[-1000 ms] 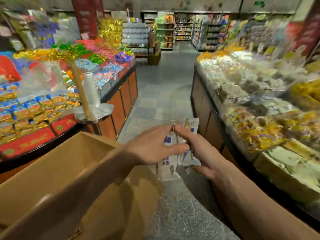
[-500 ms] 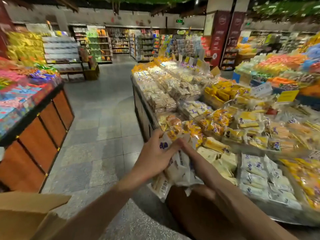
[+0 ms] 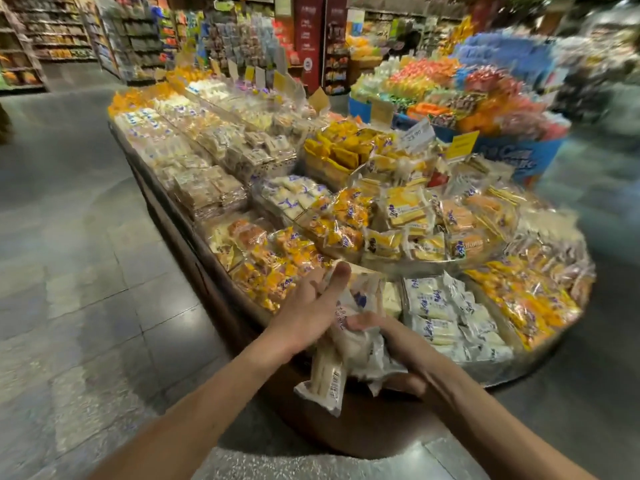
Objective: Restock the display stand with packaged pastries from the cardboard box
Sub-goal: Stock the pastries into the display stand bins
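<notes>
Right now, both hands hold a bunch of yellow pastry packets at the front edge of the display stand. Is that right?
No. The head view shows the pastry packets white with blue print, not yellow. The left hand and right hand do hold them at the front edge of the display stand.

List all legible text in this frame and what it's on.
"23.90" (likely, slightly blurred): white price tag above the yellow packs.
Blue display bin: white lettering, too blurred to read.
Held pastry packets: barcode and small print, unreadable.
Yellow price card: blurred.
Red pillar: white text, too small.
</notes>
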